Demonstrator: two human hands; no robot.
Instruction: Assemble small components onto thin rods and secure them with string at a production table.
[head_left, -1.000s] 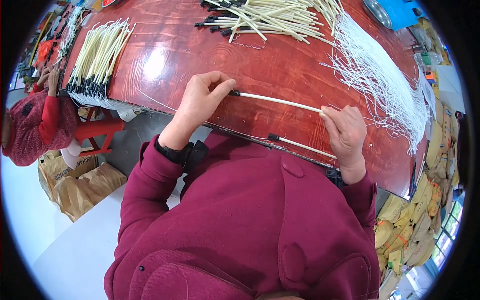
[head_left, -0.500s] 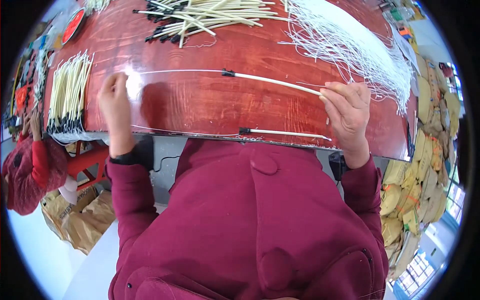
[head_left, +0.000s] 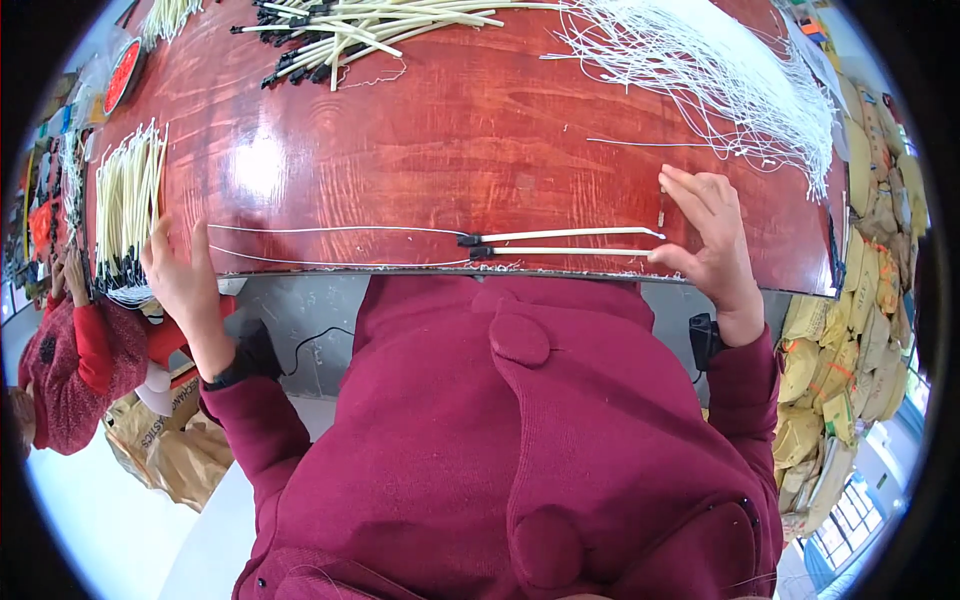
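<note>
Two thin cream tubes lie side by side along the table's near edge, the upper tube point(head_left: 560, 236) and the lower tube point(head_left: 575, 251). Each has a black piece at its left end, from which a white cord point(head_left: 340, 228) runs left. My left hand point(head_left: 188, 278) is open with fingers apart, at the left ends of the cords; its thumb is beside them, and I cannot tell if it touches. Over the tubes' right ends, my right hand point(head_left: 720, 240) is spread open, thumb close to the lower tube's tip and fingers raised farther back.
On the red table point(head_left: 400, 170), a bundle of tubes point(head_left: 132, 185) lies at the left and a loose tube pile point(head_left: 400, 30) at the far side. White cords point(head_left: 730, 80) heap far right. A red dish point(head_left: 122, 75) sits far left. Another person point(head_left: 85, 360) is at left; sacks point(head_left: 825, 350) stack at right.
The upper tube came down beside the lower one and was let go by my right hand. My left hand moved left and down, its fingers opening.
</note>
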